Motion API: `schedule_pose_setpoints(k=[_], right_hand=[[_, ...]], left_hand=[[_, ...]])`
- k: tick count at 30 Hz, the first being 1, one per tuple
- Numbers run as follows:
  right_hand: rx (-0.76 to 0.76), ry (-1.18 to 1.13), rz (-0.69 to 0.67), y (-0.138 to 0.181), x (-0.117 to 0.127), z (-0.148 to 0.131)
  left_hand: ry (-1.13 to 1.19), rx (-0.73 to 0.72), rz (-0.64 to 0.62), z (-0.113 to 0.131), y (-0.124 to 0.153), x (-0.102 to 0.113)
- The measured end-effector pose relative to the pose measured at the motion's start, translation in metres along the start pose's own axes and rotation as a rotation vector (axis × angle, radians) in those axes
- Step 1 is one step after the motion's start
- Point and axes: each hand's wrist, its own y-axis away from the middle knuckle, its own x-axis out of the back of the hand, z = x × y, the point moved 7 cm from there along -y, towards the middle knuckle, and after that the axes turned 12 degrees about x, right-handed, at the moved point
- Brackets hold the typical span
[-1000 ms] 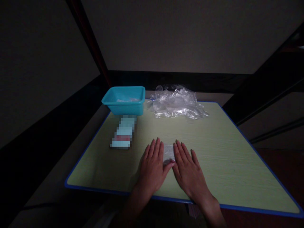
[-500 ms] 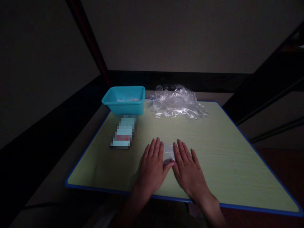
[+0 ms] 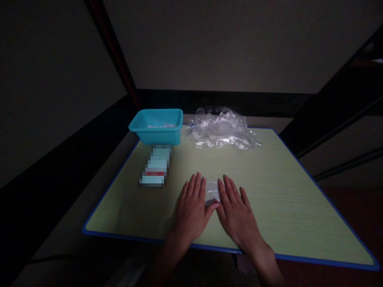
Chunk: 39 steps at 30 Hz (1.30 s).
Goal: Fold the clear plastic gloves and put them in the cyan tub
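Note:
A small piece of clear plastic, perhaps a little bag [image 3: 212, 192], lies flat on the table between my two hands. My left hand [image 3: 192, 209] rests palm down at its left side, fingers stretched out. On the other side my right hand [image 3: 238, 213] lies palm down too, its fingertips over the plastic's right edge. The thumbs meet just below the visible part of the plastic. How far the plastic runs beneath my palms is hidden.
The pale table [image 3: 287, 199] has a blue edge. A turquoise plastic basket [image 3: 160, 136] stands at the back left, with something whitish inside. Beside it lies a heap of crumpled clear plastic bags [image 3: 226, 129]. A flat blurred-out object, seemingly a phone [image 3: 157, 165], lies before the basket.

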Motion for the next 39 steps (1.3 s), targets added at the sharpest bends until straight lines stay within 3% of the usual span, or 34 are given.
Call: schedule_pose_setpoints(k=[5,9,17,22,26,31,39], right_hand=[[0.016,-0.085,0.042,0.001,0.002,0.002],[0.01,-0.329,0.06,0.005,0.013,0.015],[-0.287,-0.739,0.29,0.03,0.037,0.069],[-0.377,-0.844,0.375,0.032,0.04,0.078],[-0.373,-0.857,0.319,0.022,0.039,0.072],[-0.259,-0.842,0.22,0.004,0.033,0.06],[-0.149,-0.73,0.203,-0.009,0.03,0.055]], left_hand=[[0.008,-0.004,0.016,0.0,0.0,0.0],[0.036,-0.025,0.049,-0.003,0.002,0.005],[0.234,0.01,0.111,-0.008,0.025,0.031],[0.342,0.039,0.136,-0.007,0.041,0.052],[0.339,0.016,0.143,-0.004,0.046,0.059],[0.303,-0.015,0.059,0.003,0.046,0.053],[0.243,-0.045,0.022,0.006,0.045,0.048]])
